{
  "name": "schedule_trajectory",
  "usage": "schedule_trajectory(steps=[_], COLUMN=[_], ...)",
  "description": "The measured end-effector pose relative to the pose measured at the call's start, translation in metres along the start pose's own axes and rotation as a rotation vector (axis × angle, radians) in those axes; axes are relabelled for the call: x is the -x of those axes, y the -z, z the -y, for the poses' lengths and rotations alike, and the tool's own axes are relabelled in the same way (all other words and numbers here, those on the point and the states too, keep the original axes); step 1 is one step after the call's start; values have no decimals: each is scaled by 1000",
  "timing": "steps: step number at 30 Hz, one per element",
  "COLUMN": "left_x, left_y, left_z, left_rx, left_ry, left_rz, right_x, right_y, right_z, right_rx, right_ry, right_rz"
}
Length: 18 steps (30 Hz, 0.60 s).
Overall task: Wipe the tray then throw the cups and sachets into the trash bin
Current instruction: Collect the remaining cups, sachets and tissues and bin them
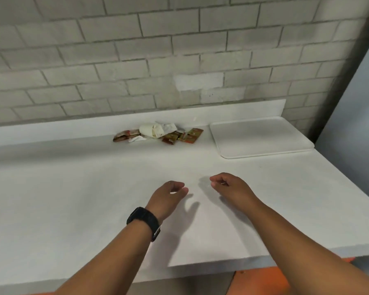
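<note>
Against the back wall, the cups (pixel 151 130) and sachets (pixel 180 136) lie heaped on the table (pixel 73 188), just left of the bare tray (pixel 262 137). Both the left hand (pixel 168 195) and right hand (pixel 228 188) hover near the front, each grip loosely curled, holding nothing. Gathering the heap likely wants both hands cupped around it; open room lies between, the table's edge close on the right.

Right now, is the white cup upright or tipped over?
Tipped over. The cup lies on its side on the counter among the sachets, its open mouth facing the camera.
</note>
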State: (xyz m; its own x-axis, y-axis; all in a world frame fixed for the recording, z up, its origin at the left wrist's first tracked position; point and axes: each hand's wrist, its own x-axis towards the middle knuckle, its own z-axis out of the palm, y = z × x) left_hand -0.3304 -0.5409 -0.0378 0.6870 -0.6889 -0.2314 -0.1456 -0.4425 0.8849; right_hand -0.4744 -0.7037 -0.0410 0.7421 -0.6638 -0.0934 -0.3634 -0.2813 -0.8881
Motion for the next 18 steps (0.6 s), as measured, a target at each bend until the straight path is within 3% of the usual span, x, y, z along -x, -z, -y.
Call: schedule_trajectory(steps=[7, 18], left_x=[-58, -157], left_y=[65, 108], left_z=[22, 20], left_rx=[21, -29], left_ry=[14, -6], left_rz=[-6, -65], right_x=[-51, -123], right_y=[-46, -57], right_z=[20, 33], right_rx=[19, 126], right_ry=[-29, -95], right_rz=[-12, -45])
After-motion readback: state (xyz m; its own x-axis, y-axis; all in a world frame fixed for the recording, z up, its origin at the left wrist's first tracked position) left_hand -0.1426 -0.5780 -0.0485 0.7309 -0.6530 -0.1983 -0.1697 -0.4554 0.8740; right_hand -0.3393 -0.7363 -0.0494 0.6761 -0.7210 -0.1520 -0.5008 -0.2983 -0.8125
